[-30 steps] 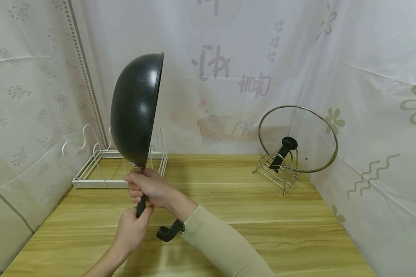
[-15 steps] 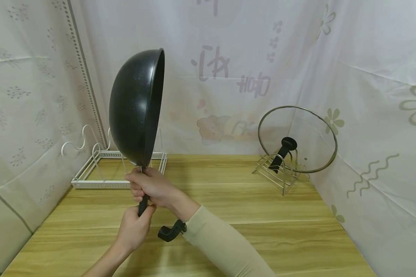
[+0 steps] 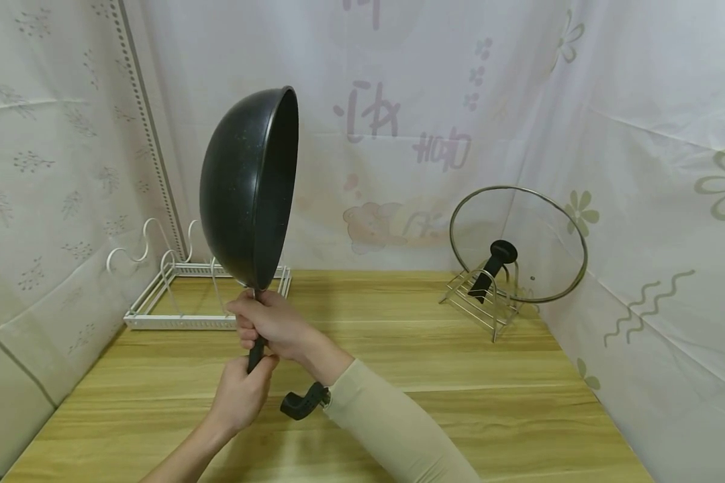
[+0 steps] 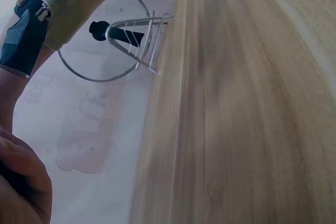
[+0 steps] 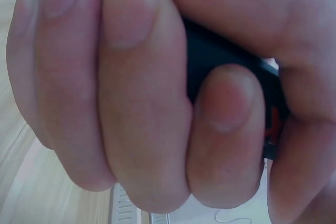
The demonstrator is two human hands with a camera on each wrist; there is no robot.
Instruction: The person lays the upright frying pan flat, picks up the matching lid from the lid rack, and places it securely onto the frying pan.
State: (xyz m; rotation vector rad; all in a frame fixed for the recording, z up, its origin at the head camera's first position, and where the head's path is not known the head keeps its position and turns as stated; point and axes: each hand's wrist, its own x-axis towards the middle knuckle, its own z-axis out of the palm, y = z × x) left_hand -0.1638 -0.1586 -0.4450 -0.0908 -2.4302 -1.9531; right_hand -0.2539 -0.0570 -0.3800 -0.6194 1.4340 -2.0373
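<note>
A black wok (image 3: 232,194) is held up on end by its handle in the head view, its bowl bulging left and a strip of its dark inside facing right. My right hand (image 3: 278,325) grips the handle (image 3: 257,352) just under the bowl. Below it, my left hand (image 3: 242,396) holds the handle's lower end, thumb laid along it. In the right wrist view, curled fingers (image 5: 144,98) wrap the dark handle (image 5: 210,51), which bears a red mark. The left wrist view catches only part of a hand at its lower left edge.
Behind the wok, a white metal rack (image 3: 181,323) stands at the table's back left, partly hidden. A glass lid (image 3: 550,235) with a black knob leans in a small wire stand (image 3: 489,315) at back right. Printed curtains (image 3: 399,67) enclose the wooden table (image 3: 429,362).
The wok has shifted slightly right with both hands and turned, so more of its inside shows. Both hands keep their hold on the handle. The rack and lid have not moved.
</note>
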